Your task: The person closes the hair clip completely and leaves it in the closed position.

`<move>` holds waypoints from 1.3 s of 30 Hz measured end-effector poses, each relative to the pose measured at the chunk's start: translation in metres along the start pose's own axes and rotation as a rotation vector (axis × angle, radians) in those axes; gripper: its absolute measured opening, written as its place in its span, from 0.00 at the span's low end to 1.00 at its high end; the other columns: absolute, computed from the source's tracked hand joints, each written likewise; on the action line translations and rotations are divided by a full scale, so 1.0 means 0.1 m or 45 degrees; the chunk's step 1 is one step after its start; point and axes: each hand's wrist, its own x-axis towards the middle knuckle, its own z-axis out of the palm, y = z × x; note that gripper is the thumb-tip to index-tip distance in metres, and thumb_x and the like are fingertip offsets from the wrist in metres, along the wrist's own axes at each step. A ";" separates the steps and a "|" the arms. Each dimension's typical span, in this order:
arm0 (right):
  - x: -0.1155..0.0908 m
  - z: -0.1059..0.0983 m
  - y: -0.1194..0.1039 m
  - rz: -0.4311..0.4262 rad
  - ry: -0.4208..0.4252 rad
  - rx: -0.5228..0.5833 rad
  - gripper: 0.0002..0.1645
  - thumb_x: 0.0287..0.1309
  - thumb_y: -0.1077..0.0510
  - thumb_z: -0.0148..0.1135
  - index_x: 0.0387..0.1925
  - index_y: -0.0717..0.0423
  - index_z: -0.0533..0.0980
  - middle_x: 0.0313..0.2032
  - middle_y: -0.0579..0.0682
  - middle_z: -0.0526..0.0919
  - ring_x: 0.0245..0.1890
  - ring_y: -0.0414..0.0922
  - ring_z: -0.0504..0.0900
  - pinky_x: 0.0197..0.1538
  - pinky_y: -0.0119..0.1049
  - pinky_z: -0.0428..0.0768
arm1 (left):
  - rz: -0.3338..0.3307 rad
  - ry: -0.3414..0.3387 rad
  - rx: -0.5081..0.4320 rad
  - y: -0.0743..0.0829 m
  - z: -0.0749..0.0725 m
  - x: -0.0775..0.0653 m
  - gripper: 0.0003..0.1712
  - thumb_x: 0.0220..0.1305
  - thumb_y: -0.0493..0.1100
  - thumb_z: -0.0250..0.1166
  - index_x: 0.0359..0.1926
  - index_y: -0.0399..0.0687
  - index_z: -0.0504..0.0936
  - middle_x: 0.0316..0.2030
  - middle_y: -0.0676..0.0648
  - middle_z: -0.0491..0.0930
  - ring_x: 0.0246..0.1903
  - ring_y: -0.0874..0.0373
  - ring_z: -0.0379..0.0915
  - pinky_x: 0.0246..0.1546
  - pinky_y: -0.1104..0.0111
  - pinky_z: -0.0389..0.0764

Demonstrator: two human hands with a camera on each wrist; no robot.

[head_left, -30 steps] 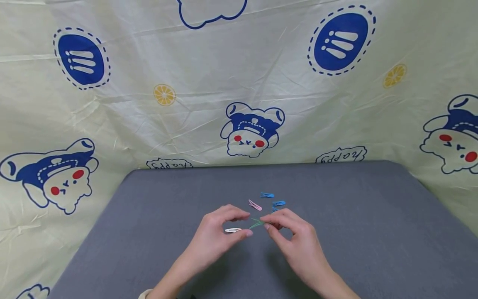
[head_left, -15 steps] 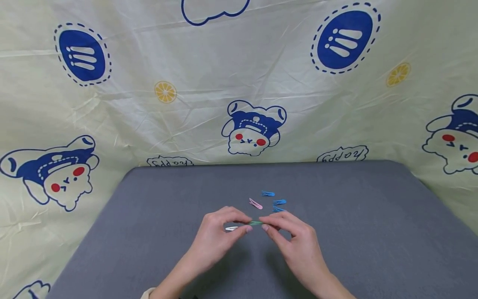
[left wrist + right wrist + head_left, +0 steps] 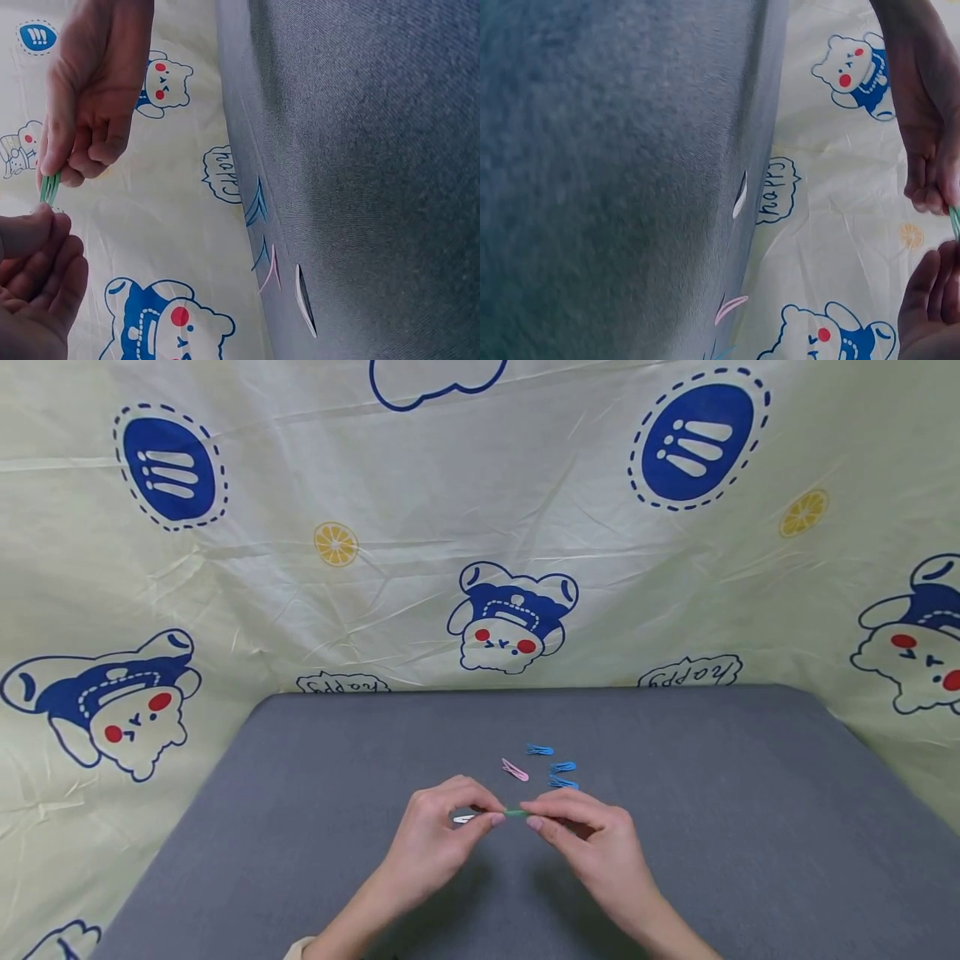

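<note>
A green snap hair clip (image 3: 516, 813) is held above the grey table between my two hands. My left hand (image 3: 438, 828) pinches its left end between thumb and forefinger. At the other end, my right hand (image 3: 600, 837) pinches the clip in the same way. In the left wrist view, the middle of the green clip (image 3: 49, 187) shows between the fingertips; both its ends are covered. A white hair clip (image 3: 463, 819) lies on the table behind my left hand, which hides part of it.
Beyond the hands, a pink hair clip (image 3: 515, 769) lies with its arms spread. Three blue hair clips (image 3: 540, 750) are to its right on the grey table (image 3: 337, 793). A patterned cloth (image 3: 405, 527) hangs behind the table.
My left thumb and forefinger have come together on the green clip's left end. Its arms, spread a second ago, now lie close together. My right hand has kept its pinch.
</note>
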 end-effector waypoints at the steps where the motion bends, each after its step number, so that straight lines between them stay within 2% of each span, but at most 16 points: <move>1: 0.01 -0.02 0.01 0.010 -0.024 0.009 0.11 0.56 0.71 0.67 0.41 0.61 0.85 0.38 0.53 0.85 0.36 0.44 0.81 0.38 0.33 0.81 | 0.003 -0.015 -0.017 -0.01 0.00 0.00 0.07 0.58 0.34 0.71 0.33 0.52 0.86 0.31 0.61 0.81 0.33 0.65 0.77 0.34 0.65 0.80; 5: 0.03 -0.07 0.04 0.038 -0.127 0.038 0.10 0.57 0.70 0.67 0.41 0.60 0.85 0.38 0.53 0.85 0.36 0.46 0.82 0.39 0.35 0.82 | -0.003 -0.095 -0.121 -0.05 -0.02 0.01 0.08 0.59 0.33 0.71 0.33 0.52 0.86 0.31 0.59 0.81 0.35 0.63 0.77 0.36 0.67 0.79; 7: 0.04 -0.09 0.05 0.049 -0.180 0.061 0.10 0.57 0.70 0.67 0.41 0.60 0.85 0.37 0.54 0.85 0.36 0.47 0.81 0.39 0.35 0.81 | -0.047 -0.140 -0.198 -0.07 -0.03 0.00 0.08 0.59 0.32 0.70 0.33 0.51 0.85 0.31 0.58 0.82 0.35 0.61 0.77 0.37 0.67 0.79; 10: 0.05 -0.10 0.06 0.122 -0.227 0.115 0.09 0.60 0.68 0.65 0.42 0.59 0.85 0.37 0.57 0.85 0.37 0.48 0.81 0.40 0.36 0.81 | -0.124 -0.167 -0.268 -0.10 -0.03 0.00 0.08 0.58 0.32 0.70 0.33 0.51 0.86 0.31 0.56 0.82 0.35 0.59 0.77 0.38 0.66 0.79; 13: 0.04 -0.10 0.05 0.240 -0.212 0.165 0.09 0.63 0.65 0.63 0.43 0.60 0.84 0.34 0.57 0.84 0.36 0.48 0.80 0.42 0.38 0.81 | -0.173 -0.156 -0.274 -0.12 -0.03 0.00 0.08 0.58 0.34 0.71 0.35 0.53 0.87 0.32 0.56 0.83 0.36 0.58 0.77 0.39 0.66 0.78; 17: 0.04 -0.09 0.03 0.401 -0.156 0.235 0.12 0.64 0.62 0.63 0.45 0.65 0.83 0.32 0.54 0.83 0.34 0.47 0.80 0.44 0.39 0.81 | -0.137 -0.113 -0.202 -0.11 -0.01 0.01 0.07 0.58 0.37 0.72 0.36 0.55 0.88 0.33 0.59 0.83 0.37 0.60 0.77 0.40 0.66 0.78; 22: 0.05 -0.10 0.02 0.554 -0.126 0.407 0.19 0.65 0.62 0.62 0.50 0.74 0.77 0.38 0.53 0.83 0.35 0.44 0.81 0.46 0.39 0.81 | -0.112 -0.057 -0.122 -0.12 0.00 0.01 0.07 0.56 0.40 0.74 0.37 0.56 0.88 0.34 0.62 0.82 0.37 0.62 0.77 0.38 0.67 0.79; 24: 0.05 -0.10 0.01 0.596 -0.117 0.472 0.19 0.65 0.62 0.62 0.51 0.73 0.78 0.38 0.53 0.83 0.35 0.43 0.81 0.46 0.38 0.81 | -0.088 -0.053 -0.100 -0.13 0.00 0.01 0.08 0.55 0.40 0.74 0.37 0.55 0.88 0.34 0.61 0.82 0.37 0.62 0.77 0.38 0.67 0.79; 28: 0.05 -0.11 0.00 0.634 -0.093 0.541 0.15 0.66 0.62 0.62 0.51 0.65 0.80 0.39 0.52 0.81 0.35 0.43 0.81 0.47 0.38 0.81 | 0.026 -0.054 -0.055 -0.13 0.01 0.01 0.08 0.56 0.38 0.74 0.38 0.51 0.88 0.34 0.58 0.83 0.37 0.62 0.77 0.38 0.69 0.79; 32: 0.05 -0.10 0.00 0.606 -0.065 0.480 0.15 0.64 0.63 0.63 0.50 0.65 0.80 0.40 0.54 0.82 0.35 0.45 0.82 0.46 0.39 0.82 | 0.100 -0.042 -0.016 -0.15 0.01 0.01 0.08 0.56 0.36 0.73 0.38 0.50 0.88 0.34 0.57 0.83 0.37 0.62 0.77 0.38 0.70 0.79; 36: 0.05 -0.09 0.02 0.526 -0.042 0.282 0.16 0.59 0.62 0.68 0.47 0.68 0.81 0.37 0.57 0.84 0.33 0.47 0.83 0.42 0.40 0.83 | 0.120 -0.053 0.029 -0.18 0.01 0.01 0.08 0.55 0.35 0.74 0.37 0.50 0.87 0.34 0.59 0.83 0.37 0.63 0.77 0.38 0.71 0.79; 39: 0.04 -0.09 0.04 0.458 -0.038 0.132 0.14 0.56 0.62 0.71 0.44 0.64 0.83 0.35 0.56 0.85 0.32 0.48 0.83 0.40 0.39 0.83 | 0.130 -0.071 0.070 -0.21 0.01 0.01 0.08 0.55 0.34 0.74 0.37 0.49 0.87 0.33 0.59 0.82 0.37 0.65 0.76 0.38 0.72 0.78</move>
